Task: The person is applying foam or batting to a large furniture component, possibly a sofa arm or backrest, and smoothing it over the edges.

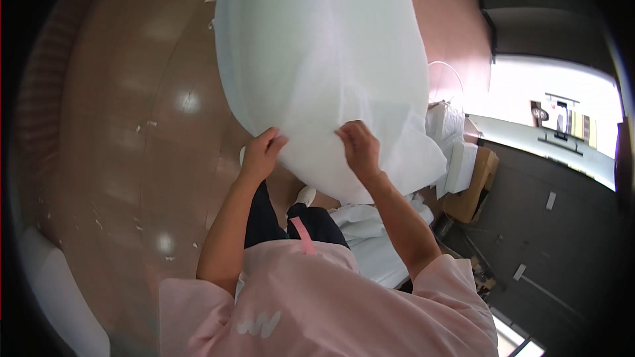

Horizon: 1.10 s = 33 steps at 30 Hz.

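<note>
You stand on a glossy brown floor (132,132) flecked with white scraps, bright window (529,92) at your right, dark cabinets (555,238) below, cardboard box (473,188) alongside.

One large white sheet of thin fabric (317,59) is counted, spread from centre towards twelve o'clock. Two bare hands are counted on its near edge: the left hand (261,152) at about seven o'clock of the sheet, the right hand (359,147) at about five o'clock. One brown cardboard box (473,188) is counted at four o'clock. One heap of folded white cloth (370,235) lies at five o'clock. One white shoe (305,195) shows at six o'clock.
</note>
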Motion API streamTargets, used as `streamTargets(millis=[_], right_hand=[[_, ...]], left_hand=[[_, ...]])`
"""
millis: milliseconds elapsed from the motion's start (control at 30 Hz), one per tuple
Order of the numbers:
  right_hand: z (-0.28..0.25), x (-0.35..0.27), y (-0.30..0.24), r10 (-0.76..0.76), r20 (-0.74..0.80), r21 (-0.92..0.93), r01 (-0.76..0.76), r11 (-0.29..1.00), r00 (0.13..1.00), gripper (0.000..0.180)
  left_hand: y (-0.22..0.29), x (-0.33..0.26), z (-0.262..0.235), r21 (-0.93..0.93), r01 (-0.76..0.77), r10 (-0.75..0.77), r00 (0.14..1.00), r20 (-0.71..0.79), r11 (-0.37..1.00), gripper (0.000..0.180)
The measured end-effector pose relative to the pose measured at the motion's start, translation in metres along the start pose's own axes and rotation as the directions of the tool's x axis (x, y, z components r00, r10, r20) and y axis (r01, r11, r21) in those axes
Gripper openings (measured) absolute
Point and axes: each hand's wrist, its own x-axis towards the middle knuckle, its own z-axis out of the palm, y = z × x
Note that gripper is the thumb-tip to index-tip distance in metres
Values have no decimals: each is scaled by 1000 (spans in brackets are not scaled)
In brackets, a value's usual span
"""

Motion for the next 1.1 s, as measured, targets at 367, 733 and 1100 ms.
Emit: streamTargets(millis=[367,733,1100], right_hand=[[-15,-21,8,344,-77,179,-327,928,936,24],[-44,-195,87,853,-55,291,-809,511,519,37],[-56,-131,89,831,-340,585,-592,554,441,23]], left_hand=[[19,19,-2,283,53,27,962,-272,958,17],[88,129,160,798,-574,535,739,409,184,34],[81,151,236,522,-542,-157,579,800,659,26]])
